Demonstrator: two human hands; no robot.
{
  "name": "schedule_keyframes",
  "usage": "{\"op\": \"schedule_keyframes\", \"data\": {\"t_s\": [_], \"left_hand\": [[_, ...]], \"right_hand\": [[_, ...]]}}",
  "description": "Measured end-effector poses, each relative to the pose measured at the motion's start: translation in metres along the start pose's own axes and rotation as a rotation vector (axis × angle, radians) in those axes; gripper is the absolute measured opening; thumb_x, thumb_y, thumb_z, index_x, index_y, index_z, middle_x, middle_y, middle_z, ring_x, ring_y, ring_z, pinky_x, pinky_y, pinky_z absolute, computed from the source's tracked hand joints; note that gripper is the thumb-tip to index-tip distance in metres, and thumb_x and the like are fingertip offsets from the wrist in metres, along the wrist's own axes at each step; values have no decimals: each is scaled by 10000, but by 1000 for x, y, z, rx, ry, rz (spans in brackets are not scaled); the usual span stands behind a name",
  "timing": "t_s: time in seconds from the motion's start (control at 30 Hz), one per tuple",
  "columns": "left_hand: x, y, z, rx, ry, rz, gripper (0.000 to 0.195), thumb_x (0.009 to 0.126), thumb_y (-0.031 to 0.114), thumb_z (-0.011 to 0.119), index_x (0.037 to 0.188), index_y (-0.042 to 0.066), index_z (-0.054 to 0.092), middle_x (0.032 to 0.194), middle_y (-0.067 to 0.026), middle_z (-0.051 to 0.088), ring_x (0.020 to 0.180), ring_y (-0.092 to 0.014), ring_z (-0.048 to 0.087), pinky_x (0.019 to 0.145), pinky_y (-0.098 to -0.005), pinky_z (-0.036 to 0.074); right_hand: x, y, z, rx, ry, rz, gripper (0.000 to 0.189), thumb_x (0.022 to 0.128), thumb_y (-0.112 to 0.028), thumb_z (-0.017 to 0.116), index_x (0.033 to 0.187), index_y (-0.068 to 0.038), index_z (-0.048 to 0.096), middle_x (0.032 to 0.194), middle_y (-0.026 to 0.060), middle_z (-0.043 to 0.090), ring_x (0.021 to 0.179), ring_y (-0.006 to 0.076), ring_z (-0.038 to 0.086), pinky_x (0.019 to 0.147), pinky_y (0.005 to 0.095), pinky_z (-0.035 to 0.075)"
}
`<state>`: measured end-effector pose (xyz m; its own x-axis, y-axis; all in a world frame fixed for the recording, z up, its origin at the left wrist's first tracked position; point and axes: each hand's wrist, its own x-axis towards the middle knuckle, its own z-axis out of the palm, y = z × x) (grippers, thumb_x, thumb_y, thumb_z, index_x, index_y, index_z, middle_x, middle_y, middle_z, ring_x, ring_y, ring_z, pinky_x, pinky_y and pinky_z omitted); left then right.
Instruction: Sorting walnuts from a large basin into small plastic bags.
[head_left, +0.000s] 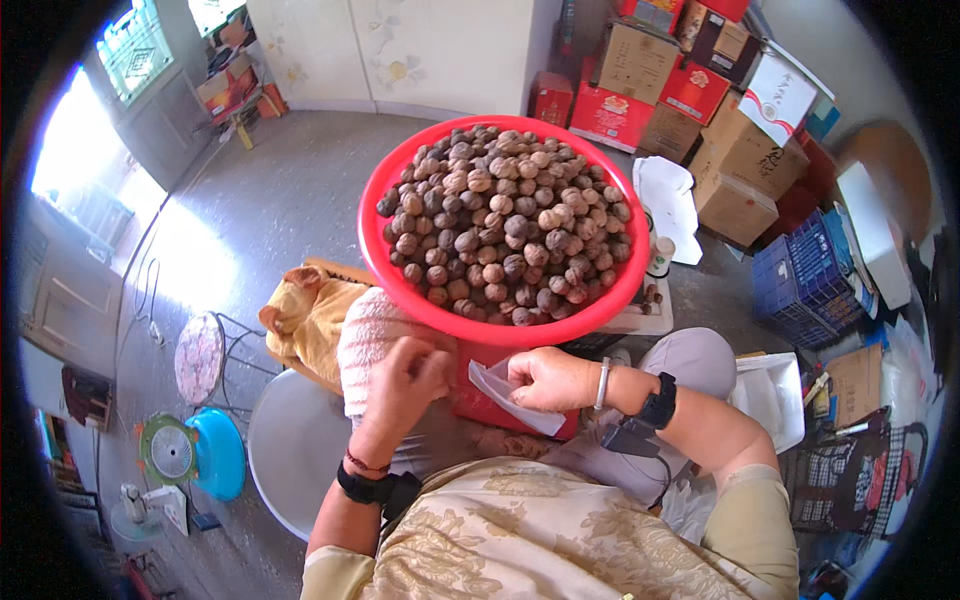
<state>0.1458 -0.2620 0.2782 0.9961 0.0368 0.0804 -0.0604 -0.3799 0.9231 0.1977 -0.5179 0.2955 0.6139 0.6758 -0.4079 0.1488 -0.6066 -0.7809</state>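
Observation:
A wide red plastic basin (491, 335) heaped with brown walnuts (510, 225) stands in front of me, over my knees. My right hand (551, 379), a silver bangle at its wrist, grips a thin white strip (517, 405), which looks like folded paper or plastic, just below the basin's near rim. To the left, my left hand (409, 382) is raised with curled fingers above a pink-and-white striped towel (375, 330) on my leg; whether anything small is between its fingers cannot be seen. A red box or board (480, 360) lies under the strip, between the hands.
At lower left is a large pale tub (300, 442), with a yellow cloth (307, 315) beyond it. A blue basin (217, 454) and a small fan (169, 450) are farther left. On the right are a white foam tray (772, 397), a blue crate (802, 277) and stacked cartons (739, 172).

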Motion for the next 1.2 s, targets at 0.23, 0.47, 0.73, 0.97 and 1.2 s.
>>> {"op": "schedule_keyframes", "data": {"t_s": [0.23, 0.47, 0.73, 0.97, 1.2], "left_hand": [[-12, -16, 38, -62, -301, -3, 661, 953, 316, 758, 1355, -55, 386, 828, -91, 623, 696, -135, 602, 609, -314, 520], [-10, -20, 37, -63, -317, -97, 542, 934, -52, 539, 1462, 51, 469, 1009, -112, 671, 940, -179, 654, 827, -323, 546], [-3, 2, 9, 366, -366, 29, 457, 874, -31, 602, 1316, 78, 638, 826, -114, 643, 719, -179, 613, 691, -325, 521], [4, 4, 12, 201, -336, 30, 421, 886, -14, 596, 1285, 83, 687, 922, -129, 713, 798, -170, 663, 750, -310, 534], [6, -10, 14, 175, -331, 246, 434, 914, 14, 557, 1302, 142, 703, 787, -116, 700, 616, -189, 617, 641, -323, 541]], "right_hand": [[29, 14, 30, 133, 75, -42, 229, 888, -183, 703, 982, 19, 646, 836, 135, 713, 745, 219, 700, 636, 393, 574], [21, 7, 22, 321, 0, 159, 163, 911, -119, 673, 952, 7, 578, 743, 94, 672, 545, 193, 672, 463, 340, 548], [6, 30, 19, -325, 335, 2, 181, 868, -163, 618, 919, 8, 653, 834, 272, 687, 843, 470, 680, 800, 538, 541], [-1, 21, 7, -27, 317, -105, 276, 895, -251, 724, 747, -24, 667, 710, 216, 655, 683, 372, 678, 652, 446, 524], [-6, 28, 6, 16, 474, -98, 231, 875, -206, 712, 754, -19, 652, 723, 210, 662, 666, 378, 665, 638, 463, 517]]}}
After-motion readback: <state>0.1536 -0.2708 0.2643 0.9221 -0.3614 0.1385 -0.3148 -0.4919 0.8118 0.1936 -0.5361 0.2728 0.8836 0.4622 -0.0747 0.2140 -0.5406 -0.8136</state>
